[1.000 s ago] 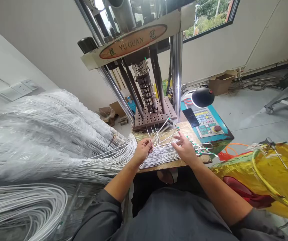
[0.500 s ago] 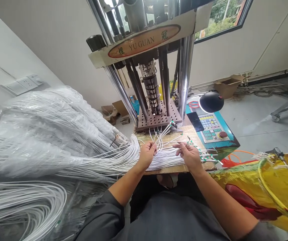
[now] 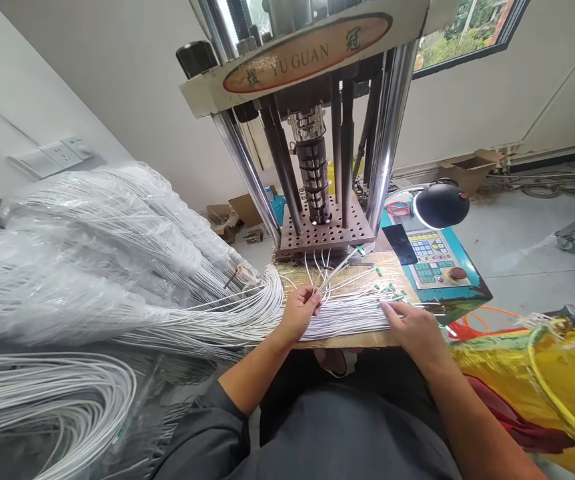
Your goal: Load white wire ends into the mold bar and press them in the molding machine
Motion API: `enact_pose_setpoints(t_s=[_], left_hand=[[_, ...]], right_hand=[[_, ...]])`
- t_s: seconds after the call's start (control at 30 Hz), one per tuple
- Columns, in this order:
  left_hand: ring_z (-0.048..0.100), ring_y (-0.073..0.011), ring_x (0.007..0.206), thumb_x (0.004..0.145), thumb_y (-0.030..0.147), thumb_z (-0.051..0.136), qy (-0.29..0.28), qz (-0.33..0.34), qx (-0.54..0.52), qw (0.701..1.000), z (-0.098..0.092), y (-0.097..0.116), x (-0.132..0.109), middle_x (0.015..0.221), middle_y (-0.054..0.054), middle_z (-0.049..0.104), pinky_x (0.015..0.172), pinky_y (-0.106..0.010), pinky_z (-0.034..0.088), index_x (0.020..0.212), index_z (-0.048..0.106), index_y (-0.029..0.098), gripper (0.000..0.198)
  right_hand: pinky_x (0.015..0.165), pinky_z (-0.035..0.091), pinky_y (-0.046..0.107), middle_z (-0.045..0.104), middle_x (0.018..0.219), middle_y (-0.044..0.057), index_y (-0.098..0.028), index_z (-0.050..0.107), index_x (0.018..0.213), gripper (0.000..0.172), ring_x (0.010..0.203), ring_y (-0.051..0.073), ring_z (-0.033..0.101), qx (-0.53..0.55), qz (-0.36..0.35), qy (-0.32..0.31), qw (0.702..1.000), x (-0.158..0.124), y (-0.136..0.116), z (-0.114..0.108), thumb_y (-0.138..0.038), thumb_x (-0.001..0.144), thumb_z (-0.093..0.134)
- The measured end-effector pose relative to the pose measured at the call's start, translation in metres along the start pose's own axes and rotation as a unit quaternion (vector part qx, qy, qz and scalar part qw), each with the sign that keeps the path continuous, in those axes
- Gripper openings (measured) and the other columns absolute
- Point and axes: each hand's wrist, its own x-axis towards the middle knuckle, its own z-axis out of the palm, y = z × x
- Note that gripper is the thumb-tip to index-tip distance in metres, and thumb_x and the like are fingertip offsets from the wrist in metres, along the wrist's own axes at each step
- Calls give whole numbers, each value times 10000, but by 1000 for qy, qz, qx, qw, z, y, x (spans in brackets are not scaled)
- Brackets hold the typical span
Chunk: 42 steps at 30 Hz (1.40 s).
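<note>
My left hand (image 3: 302,315) is closed around a few white cables (image 3: 337,272), which slant up to the right and end in green-and-white tips (image 3: 360,251) just in front of the press plate. Beneath it lies a thick bundle of white cables (image 3: 347,318) on a cardboard-like work surface (image 3: 392,267). My right hand (image 3: 417,330) is at the right end of that bundle, fingers stretched out and nothing seen in them. Its fingertips are close to several green-marked cable ends (image 3: 390,291); whether they touch is unclear.
A press (image 3: 327,233) with a perforated plate stands just ahead. To its right are a control panel (image 3: 432,260), a dark phone-like slab (image 3: 400,244) and a black lamp (image 3: 440,203). Plastic-wrapped cable bundles (image 3: 102,227) fill the left. A yellow sack (image 3: 507,360) sits at right.
My right hand has moved right and slightly down, its fingers straightening over the cable ends. My left hand still grips the cables. The view has shifted slightly.
</note>
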Motion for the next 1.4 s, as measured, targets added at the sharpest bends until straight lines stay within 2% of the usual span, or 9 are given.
enact_pose_setpoints(t_s=[0.13, 0.3, 0.4, 0.53, 0.77, 1.0, 1.17, 1.3, 1.4], left_hand=[[505, -83, 581, 836, 499, 742, -8, 5, 32, 999, -2, 0, -8, 687, 16, 593, 586, -235, 411, 918, 636, 160, 364], [533, -95, 613, 867, 486, 723, -34, 21, 78, 996, -3, -2, -14, 730, -9, 625, 612, -242, 436, 877, 671, 150, 340], [539, -102, 615, 870, 487, 721, -41, 20, 110, 993, -2, -4, -16, 743, -21, 646, 623, -248, 449, 879, 698, 148, 339], [561, -111, 609, 854, 473, 737, -35, 14, 111, 993, 0, -4, -17, 737, -29, 663, 630, -258, 470, 888, 717, 147, 328], [553, -98, 590, 827, 436, 763, 9, -6, 57, 998, 4, 0, -14, 720, -22, 660, 608, -248, 468, 867, 730, 142, 299], [559, -110, 586, 831, 440, 759, -48, -16, 117, 992, 2, -3, -18, 717, -27, 670, 606, -250, 459, 840, 751, 150, 289], [656, -175, 765, 917, 412, 676, -102, 32, 242, 964, 7, 4, -14, 750, -52, 713, 769, -288, 496, 768, 777, 177, 296], [690, -211, 1012, 942, 357, 662, -21, 133, 254, 958, 10, 2, -16, 1078, -98, 753, 934, -343, 515, 1001, 802, 210, 211], [687, -188, 968, 965, 313, 633, 26, 248, 312, 917, 10, -5, -24, 1048, -92, 746, 899, -332, 531, 1104, 775, 216, 221]], right_hand=[[644, 463, 354, 717, 699, 75, -241, 749, 747, 372, 654, 221, 652, 31, -14, 70, 997, -6, -19, -26, -536, 919, 602], [454, 415, 291, 689, 658, 22, -187, 744, 1107, 477, 449, 129, 522, 369, 110, -90, 919, 8, -68, -12, -567, 819, 735], [369, 315, 255, 673, 636, 27, -170, 735, 930, 446, 382, 95, 471, 457, 159, -122, 866, 17, -80, 8, -592, 790, 758], [357, 302, 238, 654, 607, 41, -172, 652, 637, 451, 384, 82, 478, 493, 183, -69, 848, 18, -81, 25, -579, 793, 766], [399, 362, 255, 643, 604, 45, -181, 679, 662, 415, 447, 112, 516, 484, 199, -15, 852, -7, -55, 39, -562, 802, 767], [382, 232, 180, 619, 658, -17, -226, 625, 1223, 605, 440, 67, 429, 614, 273, -160, 723, -2, -54, 37, -595, 770, 782], [392, 207, 200, 450, 556, -51, -152, 743, 899, 442, 477, 52, 339, 590, 238, -94, 765, 23, -50, 35, -521, 689, 869], [393, 238, 219, 480, 539, -27, -130, 748, 812, 474, 476, 64, 374, 527, 219, -116, 813, 45, -40, 36, -568, 672, 861], [395, 270, 213, 525, 551, -8, -107, 747, 813, 536, 485, 68, 414, 466, 223, -155, 842, 67, -38, 34, -592, 626, 876]])
